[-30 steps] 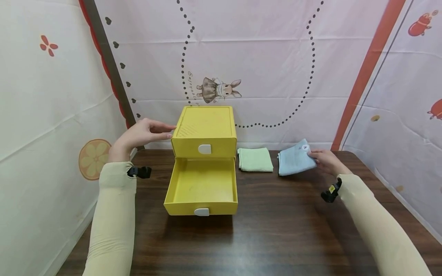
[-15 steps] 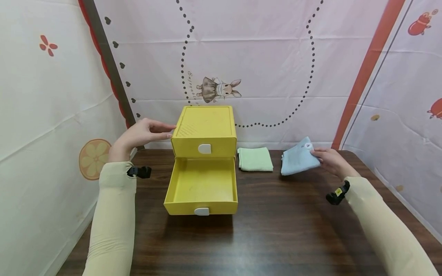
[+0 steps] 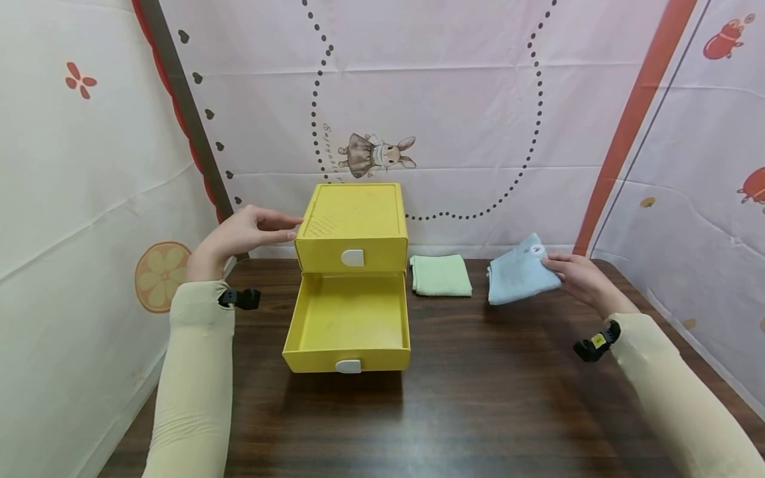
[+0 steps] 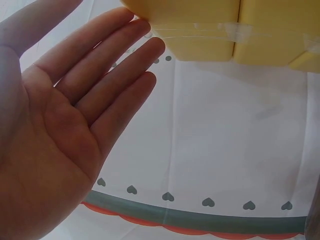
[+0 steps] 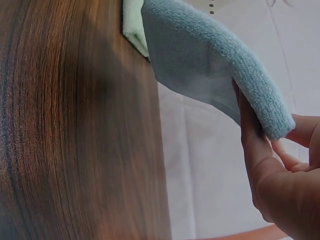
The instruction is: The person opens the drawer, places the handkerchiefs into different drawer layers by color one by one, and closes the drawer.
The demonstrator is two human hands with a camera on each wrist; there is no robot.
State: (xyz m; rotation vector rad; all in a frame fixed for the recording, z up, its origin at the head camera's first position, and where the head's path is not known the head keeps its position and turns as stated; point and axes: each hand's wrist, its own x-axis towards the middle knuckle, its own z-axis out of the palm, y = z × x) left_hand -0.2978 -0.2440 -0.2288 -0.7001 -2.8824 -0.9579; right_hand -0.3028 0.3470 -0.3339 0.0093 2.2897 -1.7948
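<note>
A folded light blue towel [image 3: 518,273] is pinched at its right edge by my right hand [image 3: 581,280]. In the right wrist view the towel [image 5: 220,55] stands edge-on, thumb on one face and fingers on the other. My left hand [image 3: 242,238] has its fingertips at the upper left side of a yellow two-drawer box [image 3: 358,212]. Its fingers are straight in the left wrist view, palm showing, fingertips right at the box [image 4: 195,35]. The lower drawer [image 3: 352,315] is pulled out with nothing in it; the upper drawer [image 3: 323,256] is closed.
A folded pale green towel [image 3: 442,275] lies on the dark wooden table [image 3: 466,398], between the box and the blue towel. Printed cloth [image 3: 466,119] hangs behind the table and along both sides. White tabs [image 3: 352,257] mark the drawer fronts.
My right hand has moved a little to the right, carrying the blue towel with it and raising its held edge. The left hand, box and green towel have stayed in place.
</note>
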